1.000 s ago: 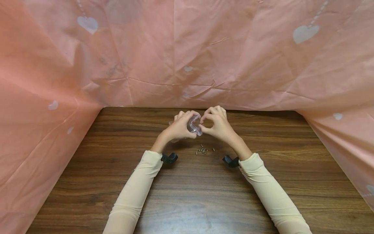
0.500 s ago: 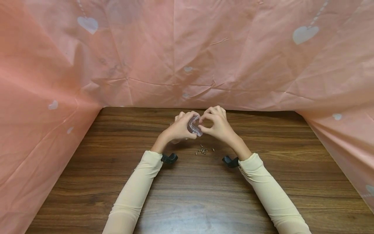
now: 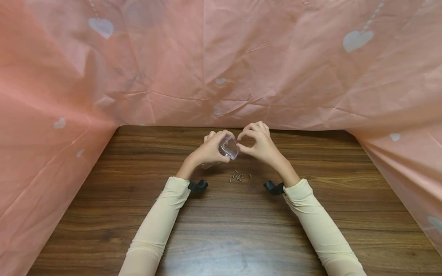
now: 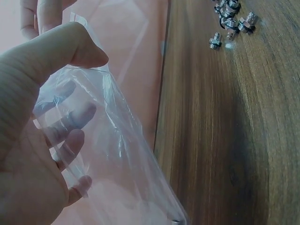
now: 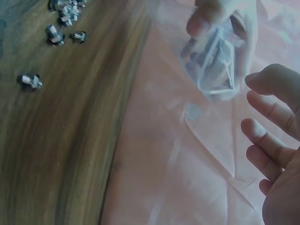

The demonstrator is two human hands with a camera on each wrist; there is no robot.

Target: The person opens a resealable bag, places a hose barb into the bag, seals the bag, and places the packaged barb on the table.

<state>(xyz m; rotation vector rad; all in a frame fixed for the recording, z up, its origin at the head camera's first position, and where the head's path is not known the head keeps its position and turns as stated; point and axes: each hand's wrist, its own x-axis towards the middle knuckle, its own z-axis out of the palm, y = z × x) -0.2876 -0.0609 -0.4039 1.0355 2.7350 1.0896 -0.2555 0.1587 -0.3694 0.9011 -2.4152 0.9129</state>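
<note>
A clear plastic bag (image 3: 232, 148) is held by my left hand (image 3: 207, 150), its mouth spread wide toward the right. In the left wrist view the thumb presses along the rim of the bag (image 4: 122, 140), with the other fingers behind the film. A small dark metal piece (image 4: 176, 221) shows in the bag's bottom corner. Beside the mouth is my right hand (image 3: 259, 143), thumb and forefinger parted. The right wrist view shows that hand's fingers (image 5: 265, 133) loosely bent around nothing, close to the bag. Several small metal fittings (image 3: 238, 177) lie below the hands.
The hands are over the far part of a brown wooden table (image 3: 221, 218). Pink cloth with white hearts (image 3: 221, 57) hangs behind and at both sides. Black wrist straps (image 3: 198, 186) sit at both cuffs. One fitting (image 5: 30, 81) lies apart from the cluster.
The right thumb and forefinger, almost together at the bag's edge before, have spread apart and drawn slightly back. The bag's mouth has widened and turned more toward the camera.
</note>
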